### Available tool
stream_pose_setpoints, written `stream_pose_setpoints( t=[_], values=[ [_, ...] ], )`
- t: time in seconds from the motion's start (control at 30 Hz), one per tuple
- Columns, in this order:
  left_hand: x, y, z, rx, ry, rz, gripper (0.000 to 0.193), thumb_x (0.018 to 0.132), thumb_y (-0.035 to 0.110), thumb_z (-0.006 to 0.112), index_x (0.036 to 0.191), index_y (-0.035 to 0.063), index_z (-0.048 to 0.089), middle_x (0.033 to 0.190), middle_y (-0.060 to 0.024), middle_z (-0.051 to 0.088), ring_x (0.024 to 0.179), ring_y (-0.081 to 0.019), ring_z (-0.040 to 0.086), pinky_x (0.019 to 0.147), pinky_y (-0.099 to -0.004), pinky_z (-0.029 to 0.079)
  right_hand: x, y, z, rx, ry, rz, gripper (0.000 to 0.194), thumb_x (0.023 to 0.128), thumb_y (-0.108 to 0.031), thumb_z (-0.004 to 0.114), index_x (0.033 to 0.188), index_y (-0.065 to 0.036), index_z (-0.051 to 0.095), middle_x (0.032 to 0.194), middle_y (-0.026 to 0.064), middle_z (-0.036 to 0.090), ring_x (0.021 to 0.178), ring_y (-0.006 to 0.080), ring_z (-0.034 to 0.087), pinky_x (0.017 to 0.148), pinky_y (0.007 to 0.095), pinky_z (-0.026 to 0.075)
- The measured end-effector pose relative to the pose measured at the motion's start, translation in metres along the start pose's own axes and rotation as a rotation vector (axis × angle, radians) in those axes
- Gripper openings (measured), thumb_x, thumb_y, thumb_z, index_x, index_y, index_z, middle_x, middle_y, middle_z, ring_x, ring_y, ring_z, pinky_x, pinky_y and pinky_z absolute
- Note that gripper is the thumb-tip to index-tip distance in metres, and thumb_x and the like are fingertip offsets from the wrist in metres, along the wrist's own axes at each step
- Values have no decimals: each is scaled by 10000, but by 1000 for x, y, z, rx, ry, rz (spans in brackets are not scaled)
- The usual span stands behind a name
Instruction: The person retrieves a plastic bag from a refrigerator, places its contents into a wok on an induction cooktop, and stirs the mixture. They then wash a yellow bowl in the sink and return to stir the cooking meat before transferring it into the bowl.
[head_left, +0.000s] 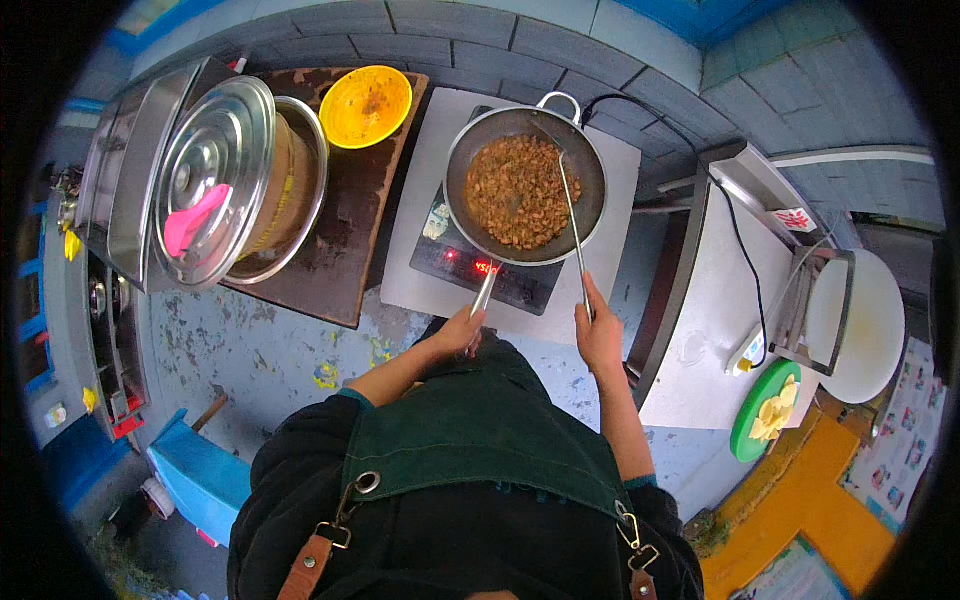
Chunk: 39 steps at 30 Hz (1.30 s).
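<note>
A deep wok (459, 172) stands on an induction cooker (427, 262) whose red display is lit. Brown diced food (517, 191) covers much of the wok's bottom. My left hand (459, 334) grips the wok's metal handle (486, 289), which points towards me. In my right hand (600, 330) is the long metal handle of a spatula or ladle (574, 225); its head lies at the far right side of the food, and its shape is hard to make out. A metal loop handle (559, 96) sits on the wok's far rim.
A steel lid (214, 135) with a pink scoop (195, 219) leans over a pot in a steel basin (315, 225) at left. Behind is a yellow bowl (367, 105). A green plate of pale slices (772, 412), a power strip (746, 351) and a black cable (739, 225) are at right.
</note>
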<state>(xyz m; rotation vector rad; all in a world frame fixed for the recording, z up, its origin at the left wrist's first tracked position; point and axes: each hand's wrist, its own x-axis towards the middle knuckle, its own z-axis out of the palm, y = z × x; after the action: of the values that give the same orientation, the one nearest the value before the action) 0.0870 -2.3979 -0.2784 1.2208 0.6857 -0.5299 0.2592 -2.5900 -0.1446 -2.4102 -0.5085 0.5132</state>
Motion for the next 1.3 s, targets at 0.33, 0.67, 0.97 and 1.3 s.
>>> stream_pose_setpoints(
  t=[0.33,0.67,0.97,1.3],
  values=[
    [0,2,9,-46,60,7,335,1023,393,374,954,68,412,615,-67,479,429,-171,485,388,-330,438,-32,0,-25,-449,-363,5,568,886,-114,545,1431,-214,422,900,204,632,848,405,625,780,470,509],
    [-1,4,17,-20,96,54,385,1012,435,376,929,63,428,587,-61,471,435,-176,494,391,-332,434,-83,23,-78,-31,-354,55,515,878,-135,594,1379,-230,516,841,149,643,688,191,604,683,330,495],
    [-11,-4,26,28,254,35,387,1014,426,383,953,48,443,647,-60,485,441,-161,480,382,-319,414,7,30,-22,23,-36,5,515,893,-151,552,1400,-198,475,898,231,663,801,393,658,734,429,499],
    [-12,3,32,-32,252,-18,380,1007,429,399,951,56,445,624,-46,459,429,-152,460,371,-308,390,-85,31,-65,182,-556,172,513,903,-195,570,1402,-267,475,921,255,651,838,309,668,798,374,500]
  ],
)
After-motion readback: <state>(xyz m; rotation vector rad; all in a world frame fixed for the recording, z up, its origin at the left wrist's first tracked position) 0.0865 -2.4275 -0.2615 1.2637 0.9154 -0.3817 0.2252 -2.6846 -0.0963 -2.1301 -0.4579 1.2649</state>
